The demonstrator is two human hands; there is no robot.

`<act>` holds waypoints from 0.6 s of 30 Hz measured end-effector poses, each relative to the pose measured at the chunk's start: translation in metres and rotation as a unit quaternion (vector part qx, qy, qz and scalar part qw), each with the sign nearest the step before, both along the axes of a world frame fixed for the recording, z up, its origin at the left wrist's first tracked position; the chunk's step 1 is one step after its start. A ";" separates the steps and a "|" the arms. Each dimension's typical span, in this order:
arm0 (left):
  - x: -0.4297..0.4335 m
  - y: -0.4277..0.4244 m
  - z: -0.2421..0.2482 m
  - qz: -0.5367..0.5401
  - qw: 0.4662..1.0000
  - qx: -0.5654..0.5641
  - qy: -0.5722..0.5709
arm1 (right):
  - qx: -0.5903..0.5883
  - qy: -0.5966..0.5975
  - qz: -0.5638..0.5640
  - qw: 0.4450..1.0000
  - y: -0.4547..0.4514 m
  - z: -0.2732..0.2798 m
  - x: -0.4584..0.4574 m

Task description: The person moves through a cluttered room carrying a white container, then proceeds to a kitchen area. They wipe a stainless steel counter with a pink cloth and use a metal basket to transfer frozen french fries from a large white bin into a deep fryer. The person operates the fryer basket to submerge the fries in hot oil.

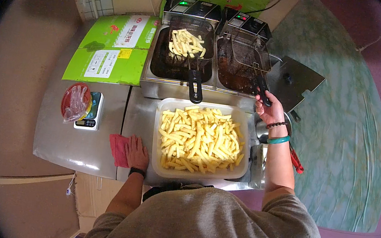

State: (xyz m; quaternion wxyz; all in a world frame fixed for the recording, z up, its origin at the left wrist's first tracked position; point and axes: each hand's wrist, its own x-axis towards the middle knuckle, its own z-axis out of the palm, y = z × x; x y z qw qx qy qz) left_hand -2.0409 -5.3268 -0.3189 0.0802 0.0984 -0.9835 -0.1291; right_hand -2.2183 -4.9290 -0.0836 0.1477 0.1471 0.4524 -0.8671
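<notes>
My right hand (271, 109) grips the black handle (262, 88) of a wire fryer basket (250, 53). That basket is over the right tank of a two-tank electric deep fryer (180, 88), and I see no food in it. In the left tank, a second basket (205, 31) holds pale cut fries (185, 42); its black handle (195, 85) points towards me. My left hand (137, 153) rests flat, partly on a folded red cloth (118, 151) on the steel counter. Between my hands stands a translucent plastic tub (156, 132) heaped with crinkle-cut fries (202, 140).
At left, a digital scale (86, 124) carries a red bowl (68, 98) with a clear plastic bag or glove (76, 105). Flattened green cardboard (113, 49) lies behind. Right are a metal lid (296, 82), a metal bowl (262, 131), red-handled tongs (296, 160) and a green marbled tabletop (345, 138).
</notes>
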 end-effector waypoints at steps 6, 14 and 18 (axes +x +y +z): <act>0.010 0.002 0.001 -0.007 1.000 -0.006 -0.017 | 0.012 0.009 -0.003 1.000 0.009 -0.005 0.003; -0.008 0.008 -0.017 -0.017 0.999 -0.010 0.029 | 0.010 0.013 -0.083 0.996 0.027 -0.039 0.002; -0.007 0.013 -0.029 -0.009 1.000 -0.022 0.015 | 0.244 0.073 -0.067 0.965 0.031 -0.072 0.031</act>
